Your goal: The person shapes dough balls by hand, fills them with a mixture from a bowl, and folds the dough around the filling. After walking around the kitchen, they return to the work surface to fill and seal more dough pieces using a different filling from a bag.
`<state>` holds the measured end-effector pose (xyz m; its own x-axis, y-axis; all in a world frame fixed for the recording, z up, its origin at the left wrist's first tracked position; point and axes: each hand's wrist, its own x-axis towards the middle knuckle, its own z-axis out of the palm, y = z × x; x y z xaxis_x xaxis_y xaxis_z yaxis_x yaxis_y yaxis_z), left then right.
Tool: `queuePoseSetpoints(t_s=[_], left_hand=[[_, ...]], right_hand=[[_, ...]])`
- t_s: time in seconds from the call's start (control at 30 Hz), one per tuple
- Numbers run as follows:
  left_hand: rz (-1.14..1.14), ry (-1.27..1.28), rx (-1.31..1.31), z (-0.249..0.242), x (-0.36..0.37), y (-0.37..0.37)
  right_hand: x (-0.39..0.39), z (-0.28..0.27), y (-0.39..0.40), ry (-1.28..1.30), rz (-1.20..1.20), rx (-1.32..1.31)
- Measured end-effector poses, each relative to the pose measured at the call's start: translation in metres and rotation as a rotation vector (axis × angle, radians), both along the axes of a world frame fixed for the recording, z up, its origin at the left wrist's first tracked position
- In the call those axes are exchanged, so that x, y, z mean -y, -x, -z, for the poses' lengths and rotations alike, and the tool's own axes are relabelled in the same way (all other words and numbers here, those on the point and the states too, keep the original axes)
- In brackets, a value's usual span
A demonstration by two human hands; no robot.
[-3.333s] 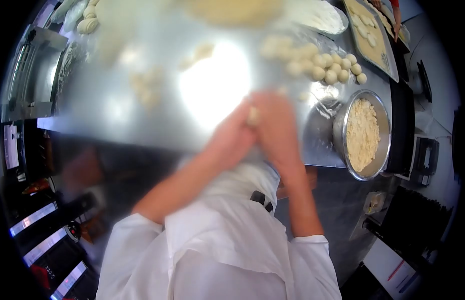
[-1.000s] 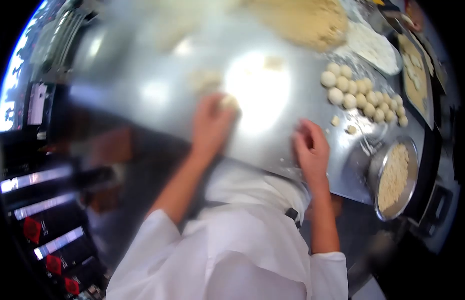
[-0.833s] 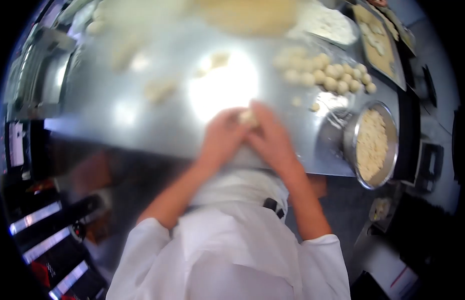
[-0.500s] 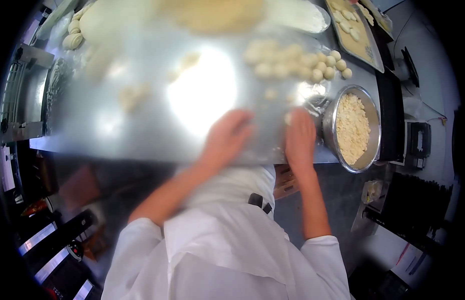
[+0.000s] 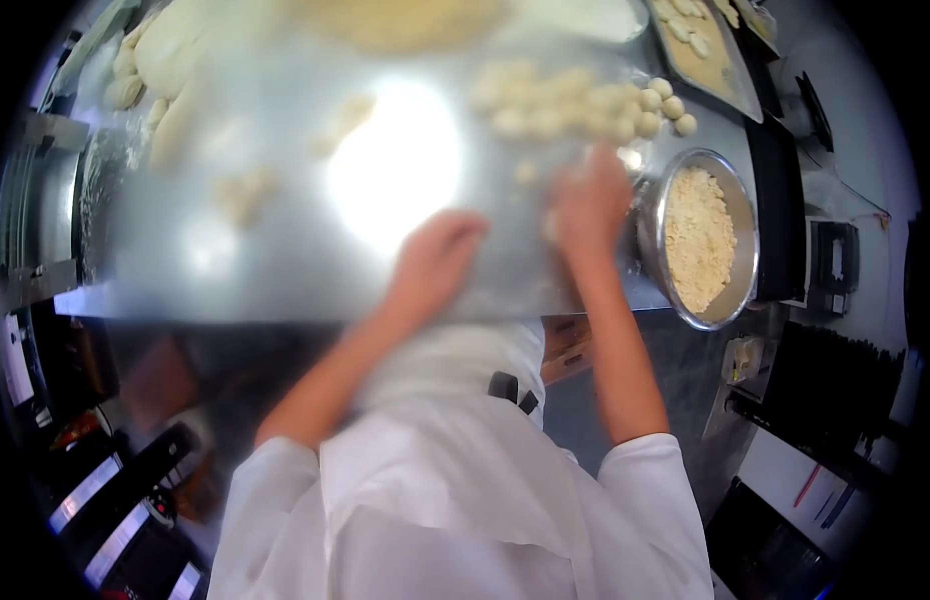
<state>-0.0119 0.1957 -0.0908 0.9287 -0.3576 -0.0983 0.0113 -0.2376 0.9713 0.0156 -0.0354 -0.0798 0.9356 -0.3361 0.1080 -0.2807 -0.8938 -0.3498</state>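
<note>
My right hand reaches over the steel table just below a cluster of pale round dough balls. Its fingers are closed around what looks like a dough ball, of which only a pale bit shows at the fingertips. My left hand is curled low over the table, left of the right hand; its fingers are bent together and whatever may be in them is hidden. A small lump of dough lies left of the right hand. Right of that hand stands a metal bowl of crumbly yellowish filling.
A tray with flat pale pieces sits at the far right. Blurred dough lumps lie on the left of the steel table. Larger dough is at the back left, and a blurred tan mass at the back middle.
My right hand has moved away from me, up toward the dough balls. My left hand has shifted slightly left and its fingers have drawn together. The whole view has shifted a little.
</note>
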Motion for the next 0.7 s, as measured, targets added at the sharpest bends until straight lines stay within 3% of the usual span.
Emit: queuePoseSetpoints(t_s=[0.07,0.17,0.2,0.3,0.37,0.47,0.53,0.63,0.7], left_hand=[[0.014,0.008,0.0,-0.005,0.008,-0.001],[0.044,0.142,-0.11,0.002,0.006,0.003],[0.025,0.156,-0.172,0.003,0.002,0.008],[0.015,0.236,-0.355,-0.01,0.001,0.006],[0.007,0.366,-0.526,-0.024,0.011,0.006],[-0.077,0.466,-0.62,-0.033,0.032,0.007],[-0.073,0.519,-0.73,-0.034,0.041,0.005],[-0.009,0.64,-0.907,-0.053,0.06,-0.001],[-0.017,0.682,-1.029,-0.057,0.068,-0.002]], right_hand=[[-0.002,-0.015,-0.001,-0.027,0.007,-0.063],[0.007,-0.013,0.019,-0.779,0.115,0.255],[0.025,0.009,0.029,-0.57,0.083,0.32],[0.017,0.009,0.061,-0.041,-0.076,0.257],[0.006,0.004,0.065,-0.356,-0.025,0.331],[-0.02,-0.02,0.065,-0.534,0.032,0.248],[-0.03,-0.028,0.062,-1.139,0.131,0.294],[-0.033,-0.044,0.069,-1.122,-0.007,0.231],[-0.027,-0.056,0.077,-0.886,-0.154,0.254]])
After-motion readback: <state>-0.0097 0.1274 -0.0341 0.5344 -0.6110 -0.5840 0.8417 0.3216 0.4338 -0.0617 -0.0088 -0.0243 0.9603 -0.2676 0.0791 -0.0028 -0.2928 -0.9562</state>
